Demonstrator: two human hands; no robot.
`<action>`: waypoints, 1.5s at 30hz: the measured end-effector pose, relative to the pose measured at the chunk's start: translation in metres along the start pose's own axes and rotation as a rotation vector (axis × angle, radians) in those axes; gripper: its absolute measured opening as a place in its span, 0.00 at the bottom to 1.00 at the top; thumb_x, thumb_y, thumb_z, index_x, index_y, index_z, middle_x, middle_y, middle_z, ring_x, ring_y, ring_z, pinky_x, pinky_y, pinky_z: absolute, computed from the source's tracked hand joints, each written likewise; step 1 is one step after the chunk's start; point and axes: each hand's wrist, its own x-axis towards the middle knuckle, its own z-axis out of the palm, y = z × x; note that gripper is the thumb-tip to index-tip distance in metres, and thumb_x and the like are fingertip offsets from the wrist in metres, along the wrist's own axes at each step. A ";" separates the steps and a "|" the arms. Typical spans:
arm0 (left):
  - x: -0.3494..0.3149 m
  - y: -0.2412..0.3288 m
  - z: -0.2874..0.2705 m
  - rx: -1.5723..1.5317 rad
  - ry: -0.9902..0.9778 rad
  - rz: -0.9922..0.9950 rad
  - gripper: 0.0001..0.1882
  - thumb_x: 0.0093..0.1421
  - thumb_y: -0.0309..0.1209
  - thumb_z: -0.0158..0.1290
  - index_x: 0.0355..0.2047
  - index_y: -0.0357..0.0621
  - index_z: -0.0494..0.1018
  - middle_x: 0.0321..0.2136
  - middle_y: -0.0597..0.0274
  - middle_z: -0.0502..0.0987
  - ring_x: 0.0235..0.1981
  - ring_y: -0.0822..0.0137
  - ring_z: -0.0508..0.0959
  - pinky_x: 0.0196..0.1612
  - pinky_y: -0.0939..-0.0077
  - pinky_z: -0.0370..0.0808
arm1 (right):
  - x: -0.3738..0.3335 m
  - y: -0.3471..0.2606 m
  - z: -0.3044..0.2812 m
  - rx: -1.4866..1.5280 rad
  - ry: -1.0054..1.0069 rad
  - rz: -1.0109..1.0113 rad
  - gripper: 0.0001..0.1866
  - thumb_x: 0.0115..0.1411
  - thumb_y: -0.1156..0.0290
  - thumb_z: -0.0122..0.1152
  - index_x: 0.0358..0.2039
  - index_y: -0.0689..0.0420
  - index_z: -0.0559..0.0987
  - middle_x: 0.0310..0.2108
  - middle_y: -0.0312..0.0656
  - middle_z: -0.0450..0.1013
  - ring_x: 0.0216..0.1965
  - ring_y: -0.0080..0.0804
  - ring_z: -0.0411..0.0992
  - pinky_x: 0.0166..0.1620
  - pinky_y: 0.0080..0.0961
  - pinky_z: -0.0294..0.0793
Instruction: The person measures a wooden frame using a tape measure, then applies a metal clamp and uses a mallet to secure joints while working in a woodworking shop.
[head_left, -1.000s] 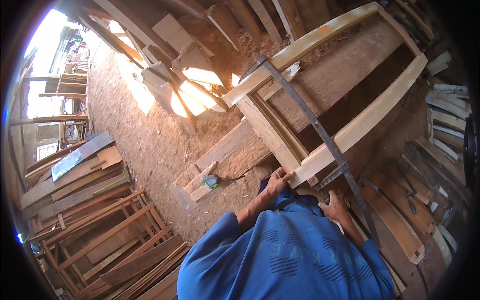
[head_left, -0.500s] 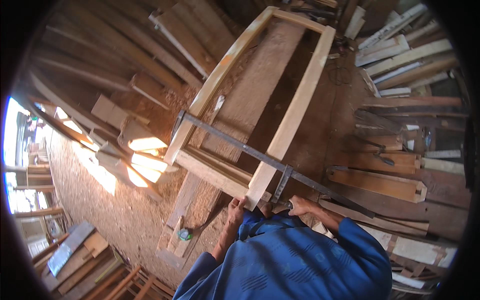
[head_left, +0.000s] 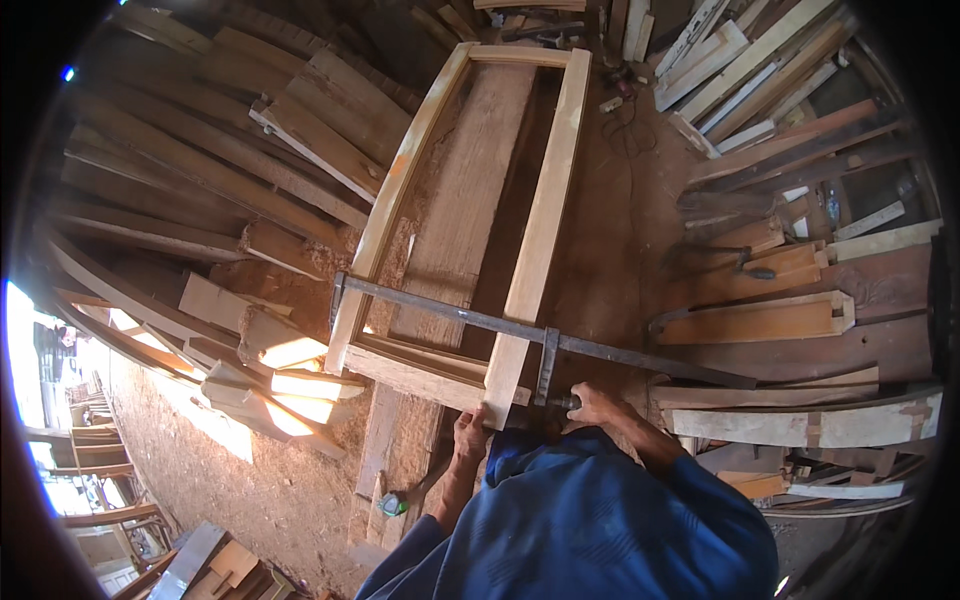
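Timbers [head_left: 200,165]: long pieces, stacked side by side at far left.
Floor [head_left: 270,490]: brown, strewn with shavings, a sunlit patch on it.
Tape measure [head_left: 393,503]: green and grey, near the person's left forearm.
Frame [head_left: 540,210]: long, pale wood, in the middle; two long rails joined by a crosspiece at each end, lying over a plank.
Plank [head_left: 460,200]: wide, rough, seen through the frame's opening.
Left hand [head_left: 470,435]: fingers touching the frame's near right corner; whether it grips, one cannot tell.
Clamp [head_left: 440,308]: dark bar lying across both rails near the close end, one jaw outside each rail.
Right hand [head_left: 600,403]: closed on the clamp's handle, right of the frame.
Second clamp [head_left: 710,250]: dark, lying among boards.
Boards [head_left: 755,320]: many, spread along the right.
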 end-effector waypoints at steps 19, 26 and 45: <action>0.028 -0.037 0.015 1.076 0.493 1.122 0.20 0.68 0.44 0.45 0.42 0.37 0.71 0.32 0.53 0.77 0.34 0.62 0.78 0.36 0.65 0.76 | -0.051 -0.003 -0.178 0.526 -0.087 -0.250 0.22 0.60 0.63 0.63 0.49 0.65 0.74 0.35 0.48 0.80 0.36 0.34 0.79 0.39 0.29 0.78; 0.047 -0.041 0.004 1.360 0.910 -0.011 0.31 0.60 0.46 0.54 0.51 0.31 0.65 0.38 0.43 0.81 0.40 0.44 0.81 0.43 0.58 0.79 | -0.026 0.067 -0.233 0.125 0.236 -0.095 0.14 0.59 0.66 0.63 0.39 0.61 0.76 0.24 0.46 0.75 0.27 0.41 0.76 0.35 0.38 0.74; 0.021 -0.006 0.075 0.341 0.937 0.067 0.42 0.69 0.60 0.27 0.42 0.30 0.76 0.38 0.33 0.79 0.44 0.41 0.78 0.47 0.53 0.71 | 0.152 -0.215 0.036 -0.100 0.420 -1.122 0.20 0.64 0.59 0.54 0.52 0.57 0.69 0.49 0.50 0.66 0.49 0.46 0.64 0.52 0.44 0.63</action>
